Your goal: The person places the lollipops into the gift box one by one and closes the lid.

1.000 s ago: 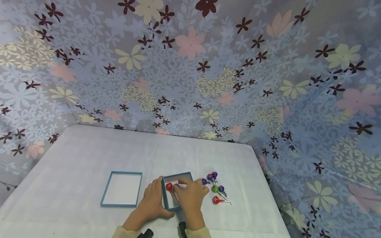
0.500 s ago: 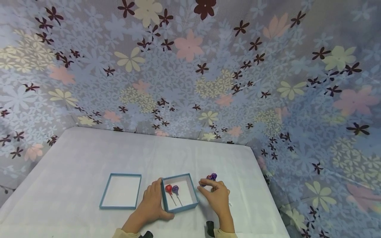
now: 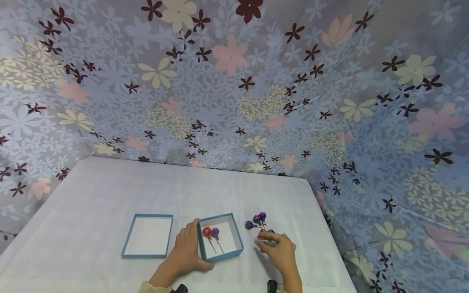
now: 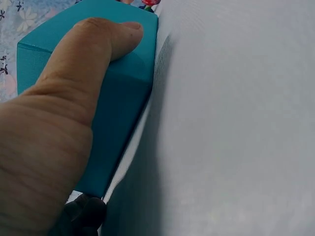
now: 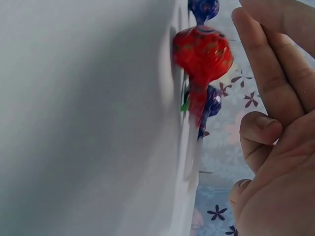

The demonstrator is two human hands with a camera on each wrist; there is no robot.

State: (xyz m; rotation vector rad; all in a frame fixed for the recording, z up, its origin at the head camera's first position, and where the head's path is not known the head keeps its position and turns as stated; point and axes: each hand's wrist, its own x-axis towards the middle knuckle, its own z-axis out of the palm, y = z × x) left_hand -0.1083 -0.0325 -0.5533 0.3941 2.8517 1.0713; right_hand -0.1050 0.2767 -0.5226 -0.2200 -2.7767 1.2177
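My left hand (image 3: pixel 186 249) holds a teal box (image 3: pixel 224 256) at its near left corner, fingers along the left wall. In the left wrist view the thumb presses the box's side wall (image 4: pixel 123 78). Inside lie a red lollipop (image 3: pixel 207 232) and a purple lollipop (image 3: pixel 215 232), side by side. Right of the box my right hand (image 3: pixel 281 253) hovers over loose lollipops, fingers and thumb apart, holding nothing. Close to that hand is another red lollipop (image 5: pixel 203 54), hidden under it in the head view. Several more, including a purple one (image 3: pixel 249 224), lie just beyond the fingers.
A shallow teal-edged lid (image 3: pixel 147 236) with a white inside lies left of the box. White cloth (image 3: pixel 165 187) covers the table. Flower-patterned fabric (image 3: pixel 220 101) hangs behind it and on both sides.
My right hand has left the box, uncovering the red and purple lollipops inside, and moved right over the loose ones. The left hand has stayed on the box.
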